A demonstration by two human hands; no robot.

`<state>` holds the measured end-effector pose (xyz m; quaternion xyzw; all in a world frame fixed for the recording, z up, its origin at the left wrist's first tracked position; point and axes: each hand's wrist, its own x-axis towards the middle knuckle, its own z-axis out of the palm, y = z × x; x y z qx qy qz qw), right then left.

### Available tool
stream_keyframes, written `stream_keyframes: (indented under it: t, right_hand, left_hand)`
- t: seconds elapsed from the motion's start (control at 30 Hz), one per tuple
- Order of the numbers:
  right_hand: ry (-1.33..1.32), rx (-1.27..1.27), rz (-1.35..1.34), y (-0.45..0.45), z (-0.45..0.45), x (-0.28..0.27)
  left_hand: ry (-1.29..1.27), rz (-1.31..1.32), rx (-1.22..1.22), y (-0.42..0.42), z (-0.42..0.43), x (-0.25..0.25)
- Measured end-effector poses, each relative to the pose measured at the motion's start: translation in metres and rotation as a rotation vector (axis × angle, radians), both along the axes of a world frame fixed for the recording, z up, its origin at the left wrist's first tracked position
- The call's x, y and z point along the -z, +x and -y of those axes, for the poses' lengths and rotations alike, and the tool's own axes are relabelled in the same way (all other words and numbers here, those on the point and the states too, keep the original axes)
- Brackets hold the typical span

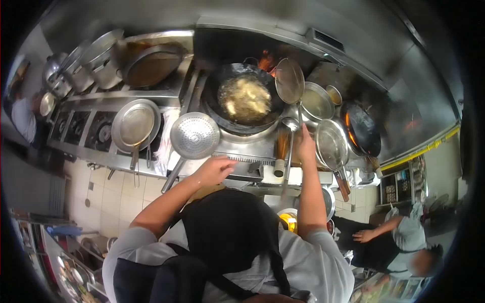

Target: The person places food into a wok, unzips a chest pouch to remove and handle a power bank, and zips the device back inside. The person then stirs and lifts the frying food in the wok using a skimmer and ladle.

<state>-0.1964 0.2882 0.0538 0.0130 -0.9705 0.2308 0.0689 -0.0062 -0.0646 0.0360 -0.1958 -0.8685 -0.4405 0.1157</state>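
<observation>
My right hand [306,146] is wrapped around the long handle of a round wire-mesh strainer [290,81], which is raised at the right rim of a black wok [209,98]. Pieces of food [246,97] are frying in bubbling oil inside the wok. Held before my body, my left hand [214,170] has loosely bent fingers with nothing visible in them. The nearest thing to it is a perforated metal skimmer [195,135], lying on the counter left of the wok. A ladle [289,123] rests beside my right hand, its handle running toward me.
Flames [266,60] show behind the wok. To the right are a metal pot [318,101], a mesh strainer [331,144] and another dark wok [362,130]. More strainers [135,126] lie on the left burners. A co-worker [404,237] stands at lower right, another person [24,118] far left.
</observation>
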Motion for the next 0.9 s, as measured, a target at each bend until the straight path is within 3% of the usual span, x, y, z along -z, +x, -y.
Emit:
stream_keyframes:
  t: [0.07, 0.13, 0.2, 0.23, 0.3, 0.33, 0.4, 0.5, 0.57, 0.6, 0.63, 0.7, 0.83, 0.9]
  right_hand:
    - [0.021, -0.073, 0.022, -0.025, 0.025, 0.013]
    - [0.047, -0.138, 0.060, -0.059, 0.036, 0.068]
    - [-0.197, -0.325, 0.054, -0.106, 0.033, 0.144]
    - [-0.186, -0.333, 0.077, -0.098, 0.043, 0.135]
    - [-0.688, -0.215, 0.590, -0.071, 0.079, 0.078]
    - [-0.706, -0.233, 0.564, -0.057, 0.090, 0.065]
    - [-0.663, -0.257, 0.549, -0.046, 0.100, 0.054]
    - [-0.470, -0.291, 0.534, -0.042, 0.090, 0.043]
    - [0.062, -0.514, -0.055, -0.033, 0.087, 0.042]
    - [0.054, -0.364, 0.187, 0.003, 0.110, -0.015]
    - [0.064, -0.432, -0.010, 0.015, 0.106, -0.016]
    - [0.124, -0.319, 0.105, 0.035, 0.113, -0.036]
    - [-0.053, -0.334, 0.011, 0.023, 0.082, 0.010]
    - [-0.264, -0.239, 0.178, 0.018, 0.075, 0.027]
  left_hand:
    - [0.258, 0.243, -0.086, 0.040, 0.028, -0.015]
    - [0.337, 0.307, -0.230, 0.073, 0.054, -0.082]
    - [0.297, 0.133, -0.192, 0.098, 0.083, -0.142]
    - [0.340, -0.021, -0.128, 0.109, 0.086, -0.178]
    - [0.182, -0.242, 0.032, 0.137, 0.076, -0.269]
    - [0.118, -0.494, 0.172, 0.142, 0.073, -0.280]
    - [0.128, -0.677, 0.382, 0.150, 0.064, -0.297]
    - [-0.094, -0.715, 0.558, 0.139, 0.059, -0.316]
    - [-0.208, -0.704, 0.638, 0.131, 0.054, -0.324]
    - [-0.252, -0.704, 0.665, 0.131, 0.051, -0.327]
    - [-0.282, -0.687, 0.692, 0.129, 0.052, -0.330]
    - [-0.317, -0.677, 0.719, 0.125, 0.054, -0.334]
    - [-0.299, -0.724, 0.715, 0.113, 0.071, -0.339]
    - [-0.208, -0.737, 0.640, 0.118, 0.080, -0.338]
